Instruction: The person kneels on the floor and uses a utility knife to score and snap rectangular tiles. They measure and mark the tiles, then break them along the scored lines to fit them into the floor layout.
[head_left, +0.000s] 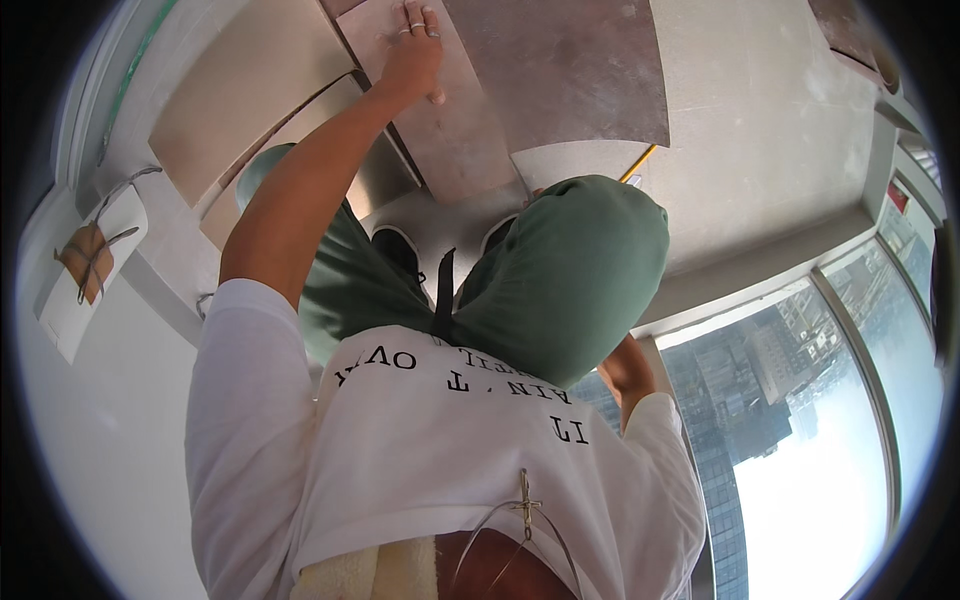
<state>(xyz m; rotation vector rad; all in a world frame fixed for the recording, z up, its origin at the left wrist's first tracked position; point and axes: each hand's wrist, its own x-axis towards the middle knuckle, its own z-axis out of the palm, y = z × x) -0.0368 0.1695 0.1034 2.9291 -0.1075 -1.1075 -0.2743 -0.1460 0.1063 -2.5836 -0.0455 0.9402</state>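
Pressing flat against a long grey rectangular floor tile (440, 110), the left hand (415, 55) lies open with fingers spread, rings showing on two of them. That tile sits at the top middle of the view, between a beige tile (240, 95) to its left and a darker brown-grey tile (560, 65) to its right, all on pale grey screed (760, 110). The right hand is hidden behind the green-trousered knee (560, 280), so its grip cannot be told; only a yellow pencil-like tip (638, 163) pokes out above the knee. On the left wall a white rectangular panel (85, 270) carries a brown square patch with grey wires looped over it. A small red sign (897, 197) sits at the right window frame.
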